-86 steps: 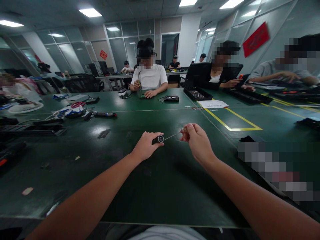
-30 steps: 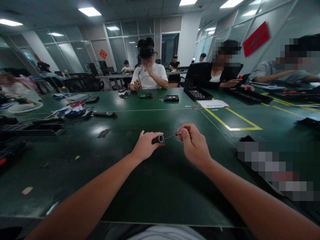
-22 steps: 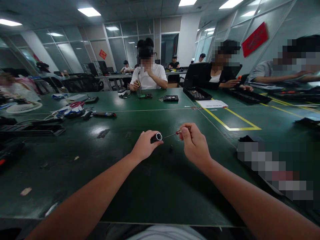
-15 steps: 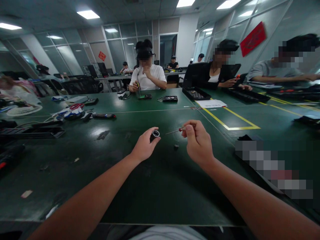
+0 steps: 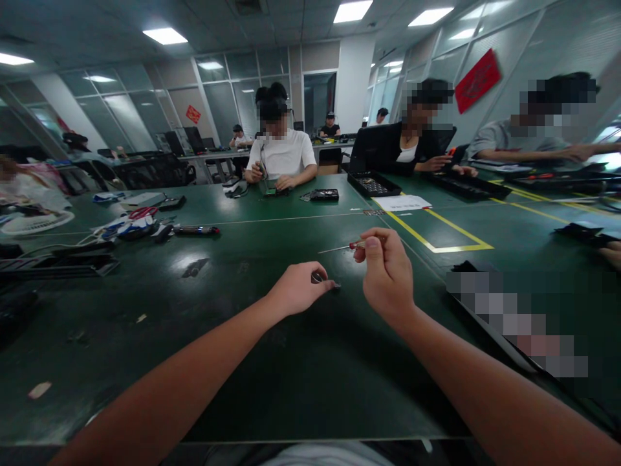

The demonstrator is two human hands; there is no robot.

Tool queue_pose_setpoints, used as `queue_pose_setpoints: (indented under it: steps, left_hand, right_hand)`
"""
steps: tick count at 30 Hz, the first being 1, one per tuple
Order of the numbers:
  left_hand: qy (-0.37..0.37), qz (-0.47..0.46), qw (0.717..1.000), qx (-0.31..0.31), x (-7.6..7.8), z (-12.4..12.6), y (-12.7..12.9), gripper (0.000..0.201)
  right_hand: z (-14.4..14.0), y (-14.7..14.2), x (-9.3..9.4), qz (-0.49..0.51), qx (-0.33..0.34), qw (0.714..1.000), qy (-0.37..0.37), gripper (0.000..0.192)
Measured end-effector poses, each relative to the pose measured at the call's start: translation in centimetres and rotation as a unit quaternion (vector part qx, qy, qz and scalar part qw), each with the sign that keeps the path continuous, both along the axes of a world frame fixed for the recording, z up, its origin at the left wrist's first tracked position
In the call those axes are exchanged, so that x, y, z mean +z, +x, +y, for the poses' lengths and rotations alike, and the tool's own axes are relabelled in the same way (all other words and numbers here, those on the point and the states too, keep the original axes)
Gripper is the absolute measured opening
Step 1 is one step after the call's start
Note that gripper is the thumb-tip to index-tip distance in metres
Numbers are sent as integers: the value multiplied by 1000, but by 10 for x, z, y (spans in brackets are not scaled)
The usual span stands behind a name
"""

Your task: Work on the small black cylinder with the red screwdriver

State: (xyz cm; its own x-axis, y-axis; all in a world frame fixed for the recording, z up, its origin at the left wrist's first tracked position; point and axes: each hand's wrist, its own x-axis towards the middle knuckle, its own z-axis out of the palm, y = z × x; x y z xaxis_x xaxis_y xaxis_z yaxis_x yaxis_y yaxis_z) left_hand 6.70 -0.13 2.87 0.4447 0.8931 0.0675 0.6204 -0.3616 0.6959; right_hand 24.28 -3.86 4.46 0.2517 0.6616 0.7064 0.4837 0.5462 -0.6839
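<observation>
Lowered to the tabletop (image 5: 301, 382) within the last half second, our left hand (image 5: 298, 291) now rests its fingertips on the green mat, curled around a small black cylindrical part with a silver rim (image 5: 317, 278), of which only a sliver shows between thumb and fingers. A tiny dark piece (image 5: 336, 285) lies on the mat just at those fingertips. Our right hand (image 5: 388, 272) has drawn apart from the left and hovers above the surface, pinching a thin red-handled screwdriver (image 5: 350, 246) whose metal shaft points left, clear of the part; 1 second ago that tip sat inside the part's open end. We judge that the probing of the part has paused and attention has gone down to the loose piece on the mat.

Dark green matting covers the long shared tabletop, marked at right with yellow tape lines (image 5: 436, 236). A sheet of white paper (image 5: 402, 202) and a black tray (image 5: 371, 185) lie beyond them. At left sit red-handled scissors (image 5: 140, 212) among cables, and a dark pen-like tool (image 5: 196, 230). Across from us a person in a white shirt (image 5: 281, 155) works with both hands down, 1 of several people seated in a glass-walled office under ceiling panel lights, a red banner (image 5: 478, 81) on the right wall.
</observation>
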Motion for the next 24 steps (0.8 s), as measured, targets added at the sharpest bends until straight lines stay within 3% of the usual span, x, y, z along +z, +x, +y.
queue_pose_setpoints:
  steps: [3,8,13,16,19,24]
  left_hand:
    - [24,71,997,-19,-5,5,13,24]
    - [34,204,978,-23,-13,14,31,38]
    - [62,212,975,-27,-13,17,36,23]
    - [53,170,984,-27,-11,20,24,23]
    - [-66,57,996,-11,-7,23,-2,22]
    - [-216,-138,962,95,3,23,-71,31]
  right_hand:
    - [0,-1,-1,0,4,1000,-1,16]
    - [1,-2,-4,7,22,1000,-17,17]
    - [0,-2,-4,-2,25,999,-29,17]
    - [-1,-3,-2,-1,23,999,-36,17]
    - [-1,-2,-2,4,25,999,-39,17]
    - [-1,-2,-2,2,40,998,-44,17]
